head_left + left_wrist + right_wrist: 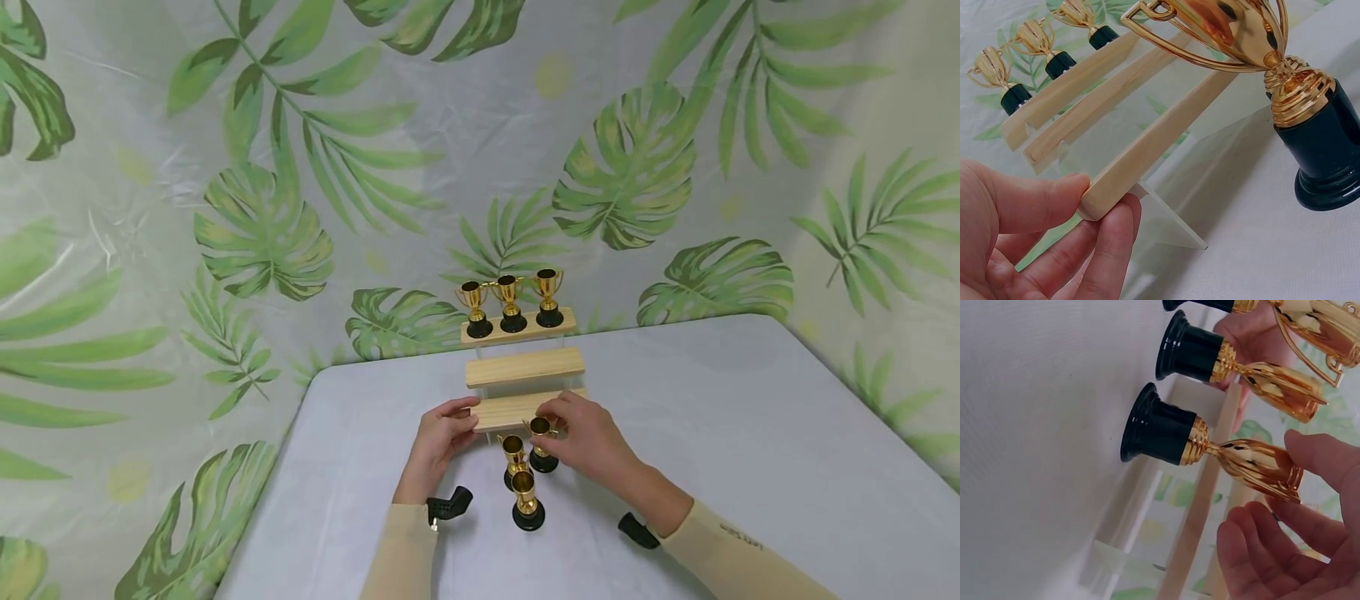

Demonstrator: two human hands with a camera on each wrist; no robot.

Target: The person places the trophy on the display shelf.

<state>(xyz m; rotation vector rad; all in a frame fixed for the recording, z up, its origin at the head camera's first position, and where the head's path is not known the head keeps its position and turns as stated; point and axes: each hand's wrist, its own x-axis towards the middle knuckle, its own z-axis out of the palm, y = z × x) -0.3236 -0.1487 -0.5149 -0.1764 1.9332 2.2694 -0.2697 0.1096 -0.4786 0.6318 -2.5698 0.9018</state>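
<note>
My left hand [444, 437] pinches the left end of the lowest wooden board [1147, 144] of a three-step display stand, thumb on top and fingers beneath. My right hand [588, 433] holds a small gold trophy [1260, 464] by its cup, between thumb and forefinger. That trophy has a black base; whether it touches the table cannot be told. Two matching trophies are close by: one gold trophy [513, 454] just left of it, another trophy [525, 500] nearer to me. Three more trophies [508, 296] stand in a row on the top board [531, 332].
The middle board [525, 367] carries nothing. Clear side supports [1172, 215] hold up the boards. A white cloth covers the table [712, 433], and a leaf-patterned sheet [487, 150] hangs behind it. Each wrist wears a black camera mount [452, 503].
</note>
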